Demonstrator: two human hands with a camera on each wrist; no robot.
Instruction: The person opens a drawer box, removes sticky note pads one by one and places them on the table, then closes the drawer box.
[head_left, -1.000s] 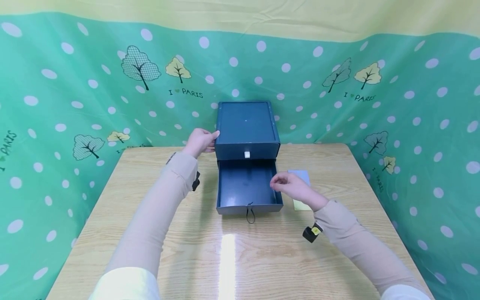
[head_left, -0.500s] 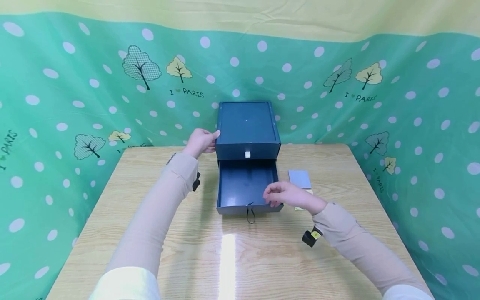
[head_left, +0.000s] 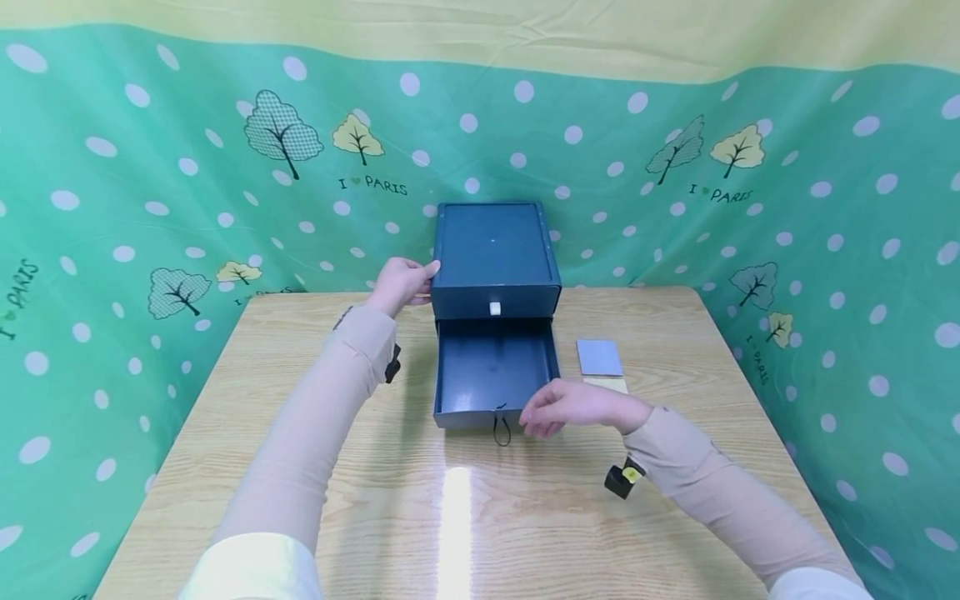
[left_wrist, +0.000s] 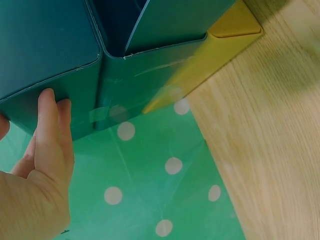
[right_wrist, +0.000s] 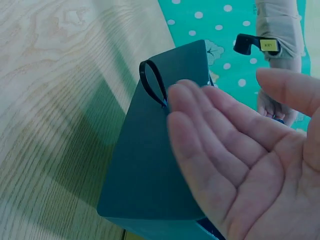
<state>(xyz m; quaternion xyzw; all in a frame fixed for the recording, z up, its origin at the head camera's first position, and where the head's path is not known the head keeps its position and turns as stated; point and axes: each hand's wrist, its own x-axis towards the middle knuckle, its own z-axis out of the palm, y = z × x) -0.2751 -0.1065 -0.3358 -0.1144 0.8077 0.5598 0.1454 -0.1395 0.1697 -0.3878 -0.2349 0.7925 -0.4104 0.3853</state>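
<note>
A dark blue two-tier drawer box [head_left: 491, 246] stands at the back of the table. Its upper drawer is closed and bears a white tab [head_left: 495, 309]. The lower drawer [head_left: 487, 367] is pulled out, with a black loop pull [head_left: 508, 433] on its front. My left hand [head_left: 401, 282] rests against the box's left side; in the left wrist view its straight fingers [left_wrist: 48, 120] press flat on that side. My right hand [head_left: 573, 402] hovers at the drawer's front right corner, holding nothing. Seen from the right wrist, its relaxed fingers overlap the drawer front [right_wrist: 150, 165] beside the loop.
Right of the drawer lie a blue paper square [head_left: 599, 357] and a pale yellow one [head_left: 606, 383], partly behind my right hand. A yellow piece [left_wrist: 225, 47] shows under the box in the left wrist view. A green dotted curtain [head_left: 480, 150] encloses the wooden table [head_left: 375, 500].
My right hand has come from over the drawer's right side toward me, to its front corner, and its fingers have loosened. The blue paper is uncovered. My left hand has stayed put.
</note>
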